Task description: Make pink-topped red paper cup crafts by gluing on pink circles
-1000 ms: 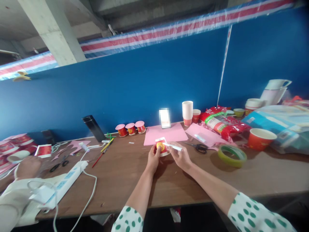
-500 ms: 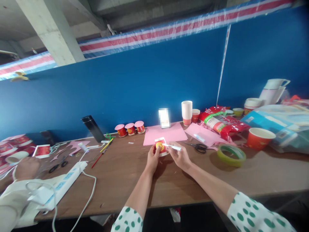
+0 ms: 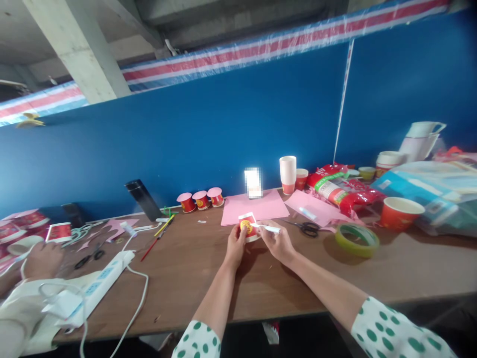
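Note:
My left hand [image 3: 236, 243] is closed on a small red and white paper cup piece [image 3: 250, 222] with a yellow round print, its thumb pressed against the front. In my right hand [image 3: 280, 242] is a slim white pen-shaped tool [image 3: 269, 228], its tip pointing left and meeting the red surface. Whether it is a pen or a glue stick I cannot make out. Both hands are just above the brown table. Pink paper sheets [image 3: 231, 209] lie behind them, and black-handled scissors [image 3: 309, 228] rest to the right.
Three red drums with pink tops [image 3: 201, 200] stand along the blue partition. To the right are a tape roll [image 3: 341, 243], an orange paper cup [image 3: 397, 219] and stacked white cups [image 3: 288, 171]. At left, a power strip [image 3: 100, 283] lies near a co-worker's hand [image 3: 44, 259].
My hands stay almost in the same place, with the tool still against the cup piece. At the left, the co-worker's red and white piece has shifted slightly left.

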Motion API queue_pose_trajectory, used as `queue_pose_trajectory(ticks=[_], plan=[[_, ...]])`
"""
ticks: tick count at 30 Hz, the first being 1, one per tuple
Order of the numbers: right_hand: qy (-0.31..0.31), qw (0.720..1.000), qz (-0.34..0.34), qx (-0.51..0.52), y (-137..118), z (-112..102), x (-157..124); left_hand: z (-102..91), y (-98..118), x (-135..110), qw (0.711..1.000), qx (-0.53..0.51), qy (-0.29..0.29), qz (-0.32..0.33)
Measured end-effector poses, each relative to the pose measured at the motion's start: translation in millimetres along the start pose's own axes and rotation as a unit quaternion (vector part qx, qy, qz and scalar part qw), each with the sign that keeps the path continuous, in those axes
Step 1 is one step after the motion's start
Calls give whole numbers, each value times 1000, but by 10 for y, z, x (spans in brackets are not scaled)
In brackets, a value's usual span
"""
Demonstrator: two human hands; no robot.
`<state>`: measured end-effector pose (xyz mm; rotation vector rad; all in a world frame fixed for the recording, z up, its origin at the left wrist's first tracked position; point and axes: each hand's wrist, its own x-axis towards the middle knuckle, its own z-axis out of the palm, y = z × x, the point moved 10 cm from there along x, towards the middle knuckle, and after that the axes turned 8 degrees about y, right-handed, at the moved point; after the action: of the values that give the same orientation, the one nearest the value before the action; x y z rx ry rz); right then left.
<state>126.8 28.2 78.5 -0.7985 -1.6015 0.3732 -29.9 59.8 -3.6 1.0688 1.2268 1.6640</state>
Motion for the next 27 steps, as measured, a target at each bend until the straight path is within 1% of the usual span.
queue_pose_trajectory(ticks=[6,11,17,22,27], plan=[[15,1000,10,3,4,-31,6,0,1,4,1000,7,0,1],[-3,1000,14,13,-5,10,9,14,1,-11,1000,9,-6,-9],[-8,1000,5,8,-39,12,20,37,19,-30,1000,-2,-9,-17],[-10,1000,20,5,13,18,6,28,33,-32,1000,-2,-2,-14],[-10,999,35,27,48,25,-7,12,36,-23,1000,7,2,-6]])
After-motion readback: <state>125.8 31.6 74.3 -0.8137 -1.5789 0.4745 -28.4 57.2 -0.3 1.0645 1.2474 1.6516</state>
